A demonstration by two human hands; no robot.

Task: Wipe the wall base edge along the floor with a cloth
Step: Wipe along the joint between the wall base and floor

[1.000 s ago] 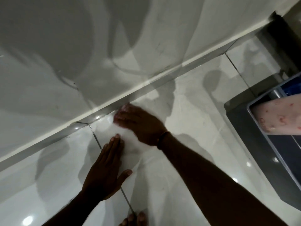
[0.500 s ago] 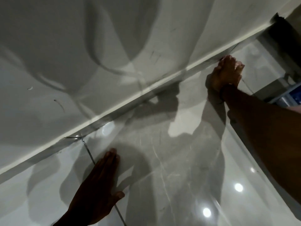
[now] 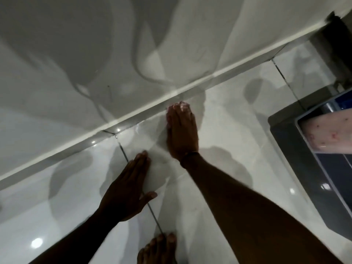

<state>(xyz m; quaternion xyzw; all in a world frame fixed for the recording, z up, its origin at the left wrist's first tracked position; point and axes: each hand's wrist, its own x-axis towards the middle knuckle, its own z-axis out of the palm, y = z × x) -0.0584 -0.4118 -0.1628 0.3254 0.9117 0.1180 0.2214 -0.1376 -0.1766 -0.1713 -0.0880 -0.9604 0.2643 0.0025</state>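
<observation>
The wall base edge (image 3: 133, 116) runs as a pale strip with a grey band below it, diagonally from lower left to upper right. My right hand (image 3: 182, 130) presses a pale pinkish cloth (image 3: 182, 106) against that edge near the middle; only a small bit of cloth shows past the fingertips. My left hand (image 3: 127, 189) lies flat on the glossy floor tile (image 3: 228, 121), fingers together, thumb out, holding nothing, just left of and below the right hand.
A grey framed bed or cabinet (image 3: 297, 164) with a pink patterned cover (image 3: 329, 134) stands at the right. A dark corner gap (image 3: 335, 44) sits at the upper right. My bare toes (image 3: 162, 248) show at the bottom. Tile grout lines cross the floor.
My right hand with the cloth has swept back left along the base edge, from the far upper right to the middle. The left hand stays planted on the floor.
</observation>
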